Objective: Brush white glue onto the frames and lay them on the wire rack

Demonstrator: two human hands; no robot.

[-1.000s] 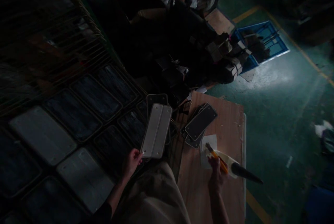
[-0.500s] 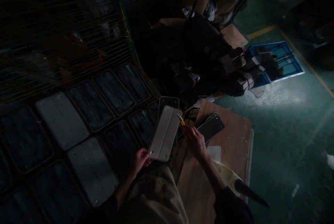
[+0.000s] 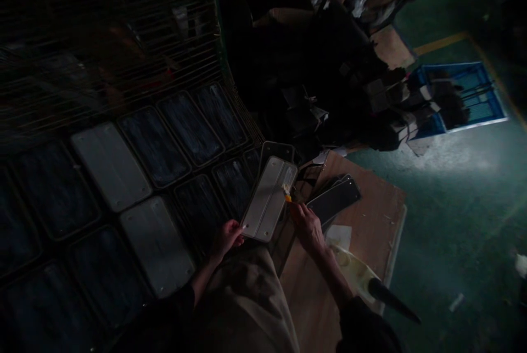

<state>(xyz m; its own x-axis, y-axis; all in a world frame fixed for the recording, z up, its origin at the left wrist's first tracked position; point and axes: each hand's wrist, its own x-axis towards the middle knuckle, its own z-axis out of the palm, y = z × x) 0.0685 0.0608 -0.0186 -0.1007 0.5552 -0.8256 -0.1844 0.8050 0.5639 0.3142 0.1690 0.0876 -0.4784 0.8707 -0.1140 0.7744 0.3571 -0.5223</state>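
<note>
My left hand pinches the lower left corner of a light grey rectangular panel, which has small holes at its corners and a line down its length. My right hand is closed round a small brush with a yellow-orange part, its pale tip over the panel's right edge. Behind the panel's top edge a dark panel shows. More dark panels lie stacked on a wooden board to the right.
Rows of dark panels and light panels lie at left beside a wire rack. A pale container stands on the wooden board. A blue crate sits on the green floor.
The brush tip has moved from near the panel's upper right corner down along its right edge. The whole view has shifted, so the surroundings appear farther right.
</note>
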